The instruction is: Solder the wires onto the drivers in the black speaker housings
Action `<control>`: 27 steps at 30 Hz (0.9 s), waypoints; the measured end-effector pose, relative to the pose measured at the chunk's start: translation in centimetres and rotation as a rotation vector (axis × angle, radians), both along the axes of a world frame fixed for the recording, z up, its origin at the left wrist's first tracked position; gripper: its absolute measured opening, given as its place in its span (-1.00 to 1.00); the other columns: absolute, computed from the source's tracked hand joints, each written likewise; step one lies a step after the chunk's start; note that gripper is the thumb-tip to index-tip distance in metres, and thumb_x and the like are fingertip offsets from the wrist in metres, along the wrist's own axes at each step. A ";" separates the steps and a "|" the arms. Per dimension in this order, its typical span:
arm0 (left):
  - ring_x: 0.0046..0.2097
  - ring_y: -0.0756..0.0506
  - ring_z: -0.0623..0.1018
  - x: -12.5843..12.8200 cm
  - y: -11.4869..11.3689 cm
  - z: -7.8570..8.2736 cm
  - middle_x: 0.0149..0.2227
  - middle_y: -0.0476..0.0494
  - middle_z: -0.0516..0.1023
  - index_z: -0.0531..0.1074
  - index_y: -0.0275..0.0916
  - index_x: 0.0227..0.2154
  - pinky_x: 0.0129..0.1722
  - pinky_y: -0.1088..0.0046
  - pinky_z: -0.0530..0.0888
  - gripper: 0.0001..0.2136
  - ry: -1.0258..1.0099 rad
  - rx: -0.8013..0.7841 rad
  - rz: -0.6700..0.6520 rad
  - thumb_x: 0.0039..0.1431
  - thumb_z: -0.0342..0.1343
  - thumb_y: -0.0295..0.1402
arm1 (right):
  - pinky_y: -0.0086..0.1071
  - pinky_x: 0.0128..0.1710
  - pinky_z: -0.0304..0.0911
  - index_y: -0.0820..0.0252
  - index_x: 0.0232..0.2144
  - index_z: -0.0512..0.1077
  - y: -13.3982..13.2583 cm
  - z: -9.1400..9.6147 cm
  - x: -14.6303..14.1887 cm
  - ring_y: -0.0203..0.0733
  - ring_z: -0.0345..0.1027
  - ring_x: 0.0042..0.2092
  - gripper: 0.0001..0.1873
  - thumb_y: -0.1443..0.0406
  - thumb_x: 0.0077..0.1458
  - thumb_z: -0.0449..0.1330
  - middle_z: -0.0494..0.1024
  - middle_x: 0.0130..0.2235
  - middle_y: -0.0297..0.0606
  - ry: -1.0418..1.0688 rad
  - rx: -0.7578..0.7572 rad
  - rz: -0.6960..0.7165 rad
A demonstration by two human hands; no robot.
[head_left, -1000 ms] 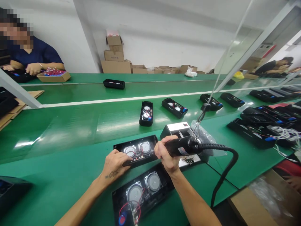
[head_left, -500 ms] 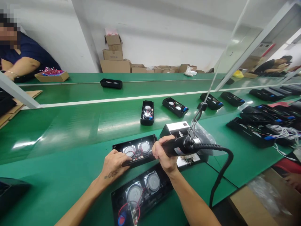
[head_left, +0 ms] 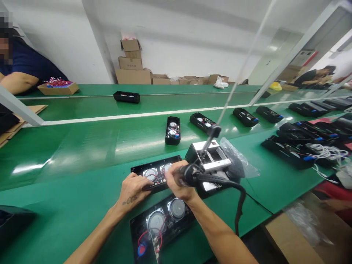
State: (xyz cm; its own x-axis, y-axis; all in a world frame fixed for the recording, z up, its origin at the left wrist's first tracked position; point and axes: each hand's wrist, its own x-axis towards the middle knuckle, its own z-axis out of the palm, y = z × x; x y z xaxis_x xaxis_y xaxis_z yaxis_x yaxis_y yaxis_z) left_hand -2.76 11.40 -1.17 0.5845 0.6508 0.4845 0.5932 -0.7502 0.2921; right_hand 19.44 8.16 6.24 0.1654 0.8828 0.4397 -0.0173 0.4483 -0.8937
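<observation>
From the head-worn camera, an open black casing (head_left: 157, 168) with two round speakers is shown lying on the green bench (head_left: 77, 198). Its left end is gripped by the left hand (head_left: 134, 189), thumb over the near wall and fingers curled, apparently so that it is kept from sliding. A black corded tool (head_left: 189, 175) is clasped in the closed fingers of the right hand (head_left: 178, 181) above the casing's right half; its tip is hidden, so contact cannot be told. The tool is hung from a cord by a black clip (head_left: 215, 130), probably so that its weight is carried. A second casing (head_left: 173, 227) is set just in front, seemingly within easy reach. A black-and-white device (head_left: 217, 163) is placed at the right.

Compared with half a second ago, the right hand and tool are shifted leftward, the right speaker is partly covered, and more of the device is exposed. The left hand's hold is unchanged.
</observation>
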 end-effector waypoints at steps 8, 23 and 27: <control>-0.39 -0.06 0.63 -0.1 0.5 -0.6 -0.37 0.06 0.72 0.60 -0.06 -0.29 -0.26 0.32 0.37 -0.94 -0.031 0.072 0.030 0.22 0.22 -0.31 | -0.41 -0.57 0.24 0.06 -0.13 0.37 -4.3 6.4 7.2 -0.37 0.19 -0.64 -0.77 0.30 0.19 0.31 0.31 -0.59 -0.60 0.258 0.242 -0.319; -0.38 -0.09 0.61 1.3 0.4 -1.3 -0.35 -0.01 0.73 0.55 -0.09 -0.10 -0.22 0.30 0.38 -0.78 0.013 0.090 0.100 0.18 0.24 -0.38 | -0.42 -0.61 0.17 0.10 -0.16 0.40 -6.4 5.3 9.9 -0.37 0.19 -0.64 -0.79 0.31 0.21 0.35 0.30 -0.60 -0.58 0.156 0.067 -0.134; -0.42 -0.06 0.59 1.8 0.2 -1.3 -0.35 0.05 0.71 0.49 -0.09 -0.11 -0.22 0.30 0.36 -0.72 0.017 0.013 0.119 0.11 0.25 -0.46 | -0.44 -0.58 0.18 0.02 -0.12 0.34 -4.2 5.1 3.7 -0.40 0.15 -0.63 -0.84 0.31 0.31 0.25 0.27 -0.56 -0.59 0.309 0.221 0.075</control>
